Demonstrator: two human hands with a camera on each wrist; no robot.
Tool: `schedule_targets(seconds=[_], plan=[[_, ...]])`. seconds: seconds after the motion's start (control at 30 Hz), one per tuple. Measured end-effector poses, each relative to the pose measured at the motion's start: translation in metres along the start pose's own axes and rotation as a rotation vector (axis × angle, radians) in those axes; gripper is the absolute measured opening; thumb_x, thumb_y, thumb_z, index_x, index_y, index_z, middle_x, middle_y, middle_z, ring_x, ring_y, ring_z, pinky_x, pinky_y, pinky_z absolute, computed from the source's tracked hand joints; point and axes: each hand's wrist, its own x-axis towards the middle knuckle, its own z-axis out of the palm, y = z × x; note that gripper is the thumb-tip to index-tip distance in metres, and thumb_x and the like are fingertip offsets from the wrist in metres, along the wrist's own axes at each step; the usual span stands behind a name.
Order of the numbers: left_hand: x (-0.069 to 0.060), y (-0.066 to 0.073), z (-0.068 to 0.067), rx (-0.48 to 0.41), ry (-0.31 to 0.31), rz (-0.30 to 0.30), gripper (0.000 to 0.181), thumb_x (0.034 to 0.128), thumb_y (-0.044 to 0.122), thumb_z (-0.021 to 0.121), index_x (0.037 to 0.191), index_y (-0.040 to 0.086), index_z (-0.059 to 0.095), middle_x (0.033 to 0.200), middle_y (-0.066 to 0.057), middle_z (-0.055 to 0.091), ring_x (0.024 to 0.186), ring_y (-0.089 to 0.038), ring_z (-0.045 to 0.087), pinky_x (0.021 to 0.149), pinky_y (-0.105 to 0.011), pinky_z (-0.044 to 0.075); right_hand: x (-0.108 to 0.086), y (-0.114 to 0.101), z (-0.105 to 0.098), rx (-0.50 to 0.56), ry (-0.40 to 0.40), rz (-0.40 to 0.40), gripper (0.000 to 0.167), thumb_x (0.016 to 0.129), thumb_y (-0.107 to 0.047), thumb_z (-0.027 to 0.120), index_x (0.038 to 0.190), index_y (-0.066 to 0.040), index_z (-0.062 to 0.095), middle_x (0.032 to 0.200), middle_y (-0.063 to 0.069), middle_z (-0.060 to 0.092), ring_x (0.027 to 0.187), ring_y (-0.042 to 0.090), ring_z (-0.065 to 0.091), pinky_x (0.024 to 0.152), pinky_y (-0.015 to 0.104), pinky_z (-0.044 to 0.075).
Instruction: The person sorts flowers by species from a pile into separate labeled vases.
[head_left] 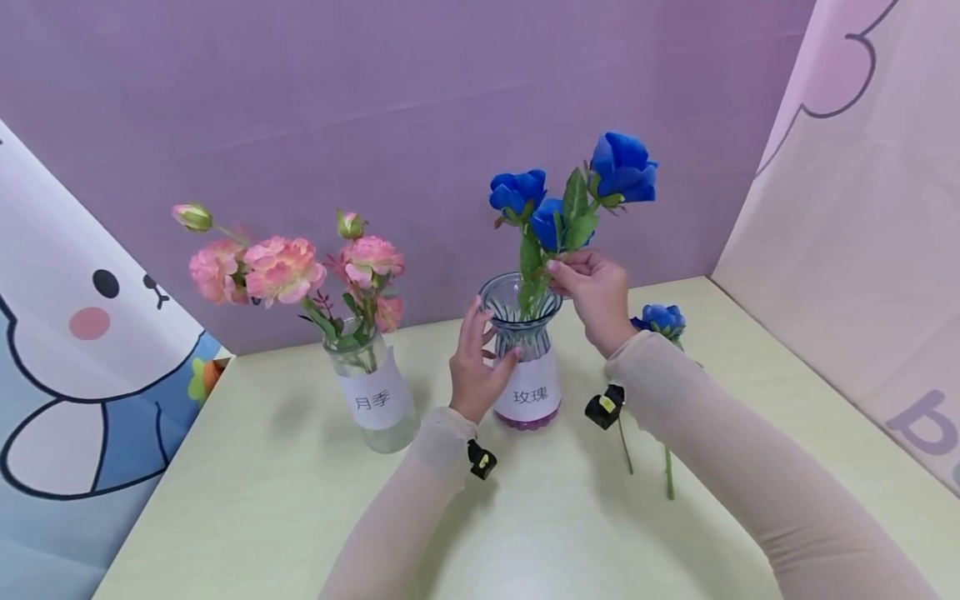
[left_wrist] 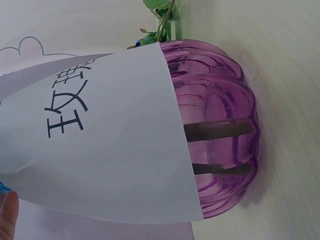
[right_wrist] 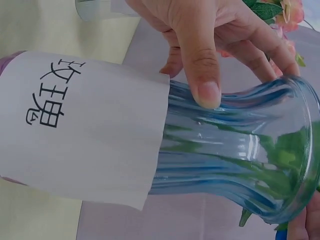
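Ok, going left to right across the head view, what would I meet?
Cartoon print → glass jar with pink flowers → left hand → purple-based vase → right hand → blue flowers lying on the table.

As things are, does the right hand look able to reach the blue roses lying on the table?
Probably yes, after letting go: the right hand holds the tallest rose at the vase. The lying roses are near, partly hidden by its sleeve; no obstacle shows.

A cropped cartoon (head_left: 97,362), perhaps a rabbit, flanks the purple backdrop (head_left: 405,108).
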Motion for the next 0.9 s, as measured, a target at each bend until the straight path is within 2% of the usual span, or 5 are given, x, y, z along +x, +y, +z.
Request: schedule_targets(seconds=[0.1, 0.27, 0.47, 0.7, 0.9], plan=[[0.001, -0.001, 0.001, -0.009, -0.006, 0.005, 0.057, 0.0795, 0.002, 0.076, 0.127, -0.001, 0.044, 0.147, -0.023, 0.034, 0.105, -0.038, 0.063, 0.065, -0.032, 0.059, 0.001, -0.001, -0.003, -0.034, -0.015, 0.001, 0.020, 0.092, -0.008, 0.064, 0.096, 0.011, 0.059, 0.079, -0.003, 0.068, 0.067, 0.007, 0.066, 0.071, 0.021, 0.057], [0.003, -0.001, 0.001, -0.021, -0.009, 0.001, 0.056, 0.0797, 0.001, 0.076, 0.126, -0.002, 0.044, 0.148, -0.023, 0.033, 0.106, -0.038, 0.062, 0.066, -0.032, 0.059, 0.003, -0.003, -0.006, -0.095, -0.044, -0.044, 0.023, 0.091, -0.006, 0.063, 0.097, 0.017, 0.063, 0.082, 0.009, 0.070, 0.065, 0.007, 0.065, 0.069, 0.021, 0.057], [-0.001, -0.001, 0.000, -0.026, -0.006, -0.013, 0.056, 0.0789, 0.000, 0.076, 0.125, 0.000, 0.044, 0.148, -0.023, 0.033, 0.106, -0.038, 0.062, 0.066, -0.031, 0.059, 0.002, -0.002, -0.007, -0.171, -0.070, -0.017, 0.029, 0.091, -0.013, 0.066, 0.106, 0.011, 0.066, 0.096, 0.020, 0.069, 0.071, 0.009, 0.065, 0.072, 0.022, 0.057], [0.000, 0.000, 0.000, -0.003, 0.011, 0.021, 0.057, 0.0785, 0.000, 0.076, 0.126, -0.001, 0.044, 0.147, -0.025, 0.034, 0.104, -0.039, 0.063, 0.065, -0.030, 0.059, 0.000, 0.002, -0.011, -0.246, -0.056, -0.021, 0.034, 0.091, -0.024, 0.066, 0.107, 0.005, 0.069, 0.099, 0.018, 0.070, 0.079, 0.016, 0.064, 0.071, 0.020, 0.056], [-0.001, -0.001, 0.001, 0.001, 0.015, 0.016, 0.057, 0.0783, -0.001, 0.076, 0.126, -0.001, 0.044, 0.147, -0.024, 0.034, 0.104, -0.038, 0.063, 0.064, -0.030, 0.059, -0.007, 0.007, -0.010, -0.348, -0.044, -0.028, 0.025, 0.087, -0.017, 0.069, 0.099, 0.005, 0.073, 0.094, 0.017, 0.069, 0.082, 0.018, 0.059, 0.068, 0.027, 0.051]])
